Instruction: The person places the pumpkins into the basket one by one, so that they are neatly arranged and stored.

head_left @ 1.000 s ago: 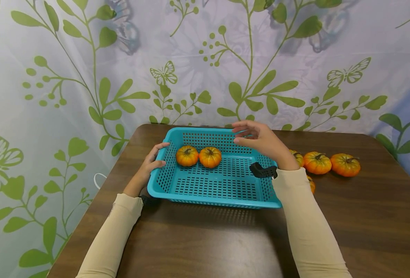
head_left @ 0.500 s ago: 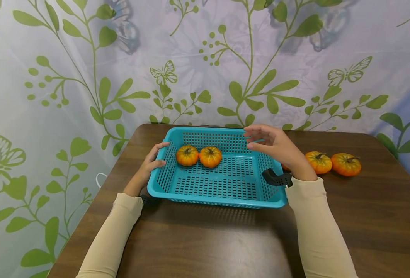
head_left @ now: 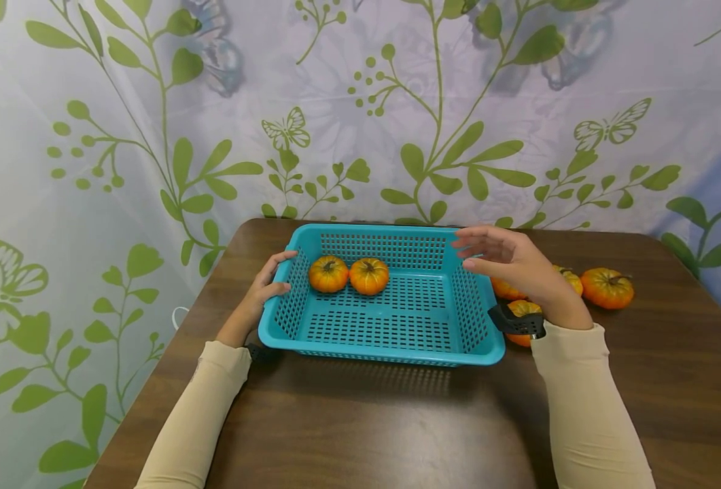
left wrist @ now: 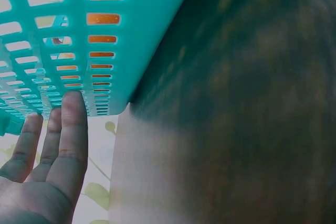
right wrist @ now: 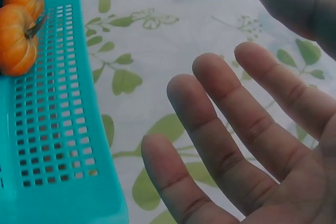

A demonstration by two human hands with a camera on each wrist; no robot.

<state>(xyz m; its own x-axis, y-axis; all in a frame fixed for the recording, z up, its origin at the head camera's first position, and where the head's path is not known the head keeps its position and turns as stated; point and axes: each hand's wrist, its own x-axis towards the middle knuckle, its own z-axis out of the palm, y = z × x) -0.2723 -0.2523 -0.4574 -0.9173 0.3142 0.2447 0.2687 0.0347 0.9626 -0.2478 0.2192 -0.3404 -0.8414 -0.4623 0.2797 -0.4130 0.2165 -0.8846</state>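
A turquoise plastic basket point(head_left: 372, 356) with perforated walls sits on the table. Two small orange pumpkins, a left one point(head_left: 328, 274) and a right one point(head_left: 369, 276), lie side by side inside it near the left end. My left hand point(head_left: 262, 292) rests against the basket's left end, thumb and forefinger on the rim; in the left wrist view its other fingers point(left wrist: 73, 129) lie straight along the outer wall. Over the basket's right end is my right hand point(head_left: 513, 261), empty, fingers spread and thumb apart. It partly covers pumpkins on the table beyond.
Several more pumpkins lie on the brown wooden table point(head_left: 397, 421) right of the basket, among them a near one point(head_left: 522, 322) and the farthest right one point(head_left: 607, 288). A leaf-patterned cloth point(head_left: 348, 102) hangs behind the table.
My right hand has moved right from above the basket's interior to its right end, bringing the near pumpkin into sight. My left hand, the basket and its two pumpkins stay in place.
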